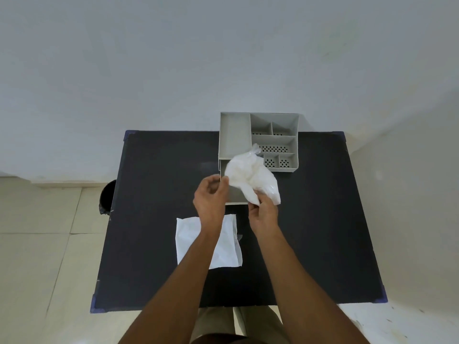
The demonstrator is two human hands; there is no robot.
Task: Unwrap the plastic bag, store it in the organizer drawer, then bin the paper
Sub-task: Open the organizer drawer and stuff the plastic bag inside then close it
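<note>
Left of table (154, 194): bare, open to pass.
Right of table: bare too.
Far right: organizer (258, 140) blocks the way.
Drawer (234, 192): pulled out, bag (250, 177) held over it.
Near middle: paper (223, 244) lies flat under the arms.

Bare room: plain wall (149, 58), tiled floor (37, 244)

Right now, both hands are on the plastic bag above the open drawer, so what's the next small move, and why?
Probably lower the plastic bag into the open drawer and let go: both hands hold it right above the drawer, and the paper already lies unwrapped on the table.
</note>
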